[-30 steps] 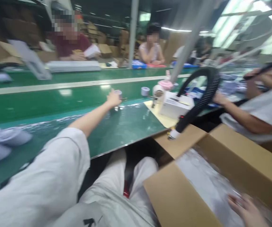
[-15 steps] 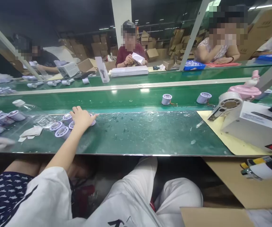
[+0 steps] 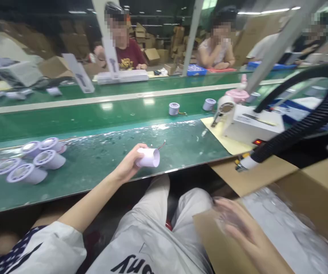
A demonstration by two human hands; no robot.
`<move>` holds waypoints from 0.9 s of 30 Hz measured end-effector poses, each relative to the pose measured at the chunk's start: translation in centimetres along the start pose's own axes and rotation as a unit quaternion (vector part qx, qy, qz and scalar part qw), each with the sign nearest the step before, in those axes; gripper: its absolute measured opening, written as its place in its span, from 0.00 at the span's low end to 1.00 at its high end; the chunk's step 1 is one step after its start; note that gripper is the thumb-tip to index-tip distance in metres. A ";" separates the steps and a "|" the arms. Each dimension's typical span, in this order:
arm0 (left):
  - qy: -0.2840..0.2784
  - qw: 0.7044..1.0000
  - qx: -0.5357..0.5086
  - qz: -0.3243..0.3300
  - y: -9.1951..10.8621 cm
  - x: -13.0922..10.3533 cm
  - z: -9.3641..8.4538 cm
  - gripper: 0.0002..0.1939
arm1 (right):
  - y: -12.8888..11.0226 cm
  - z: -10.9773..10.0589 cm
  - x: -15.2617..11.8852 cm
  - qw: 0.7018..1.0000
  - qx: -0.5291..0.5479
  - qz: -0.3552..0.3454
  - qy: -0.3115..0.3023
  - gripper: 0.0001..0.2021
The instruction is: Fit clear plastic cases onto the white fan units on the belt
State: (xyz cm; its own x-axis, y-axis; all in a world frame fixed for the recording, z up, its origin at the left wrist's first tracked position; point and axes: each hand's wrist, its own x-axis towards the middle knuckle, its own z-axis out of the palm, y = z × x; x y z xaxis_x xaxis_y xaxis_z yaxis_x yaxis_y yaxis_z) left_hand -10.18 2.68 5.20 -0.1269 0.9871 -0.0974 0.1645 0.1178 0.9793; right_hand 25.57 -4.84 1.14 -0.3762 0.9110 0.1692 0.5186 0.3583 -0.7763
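Left grip [image 3: 129,163] now away from clustered cylinders [image 3: 50,160], around lilac tube [image 3: 149,157]

The lilac cylinder [image 3: 149,157] looks like smooth, softly shiny plastic. The counter [image 3: 181,146] has a glossy green surface; the open box [image 3: 213,239] is matt brown cardboard, the hose [image 3: 295,129] ribbed black plastic.

Pale lavender cylinder [image 3: 149,157], sideways, open end rightward, thin wire [image 3: 161,145] protruding, in left hand [image 3: 129,163]

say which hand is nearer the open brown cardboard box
The right hand, over the left flap of the brown cardboard box; the left hand is farther left, above the green tabletop, holding a hollow lilac cylinder.
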 end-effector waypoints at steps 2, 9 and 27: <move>-0.126 0.957 -0.242 -0.103 0.0 -0.4 4.2 0.16 | -0.6 1.0 0.3 0.998 -0.061 -0.019 -0.012 0.20; -0.384 0.854 -0.293 -0.192 -1.9 -2.0 11.7 0.17 | -3.6 1.7 2.4 0.942 -0.315 -0.084 0.080 0.23; -0.323 0.900 0.115 0.270 -2.9 -3.2 11.2 0.34 | -3.5 1.3 2.0 0.980 0.154 0.116 0.052 0.13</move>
State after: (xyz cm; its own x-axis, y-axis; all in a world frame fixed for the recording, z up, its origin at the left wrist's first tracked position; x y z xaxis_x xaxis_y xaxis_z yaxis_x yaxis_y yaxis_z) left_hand 0.73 0.42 0.63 0.6146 0.7555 0.2270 0.2384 -0.4522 0.8595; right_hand 22.00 -4.57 3.39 -0.1873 0.9822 0.0155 0.3177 0.0755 -0.9452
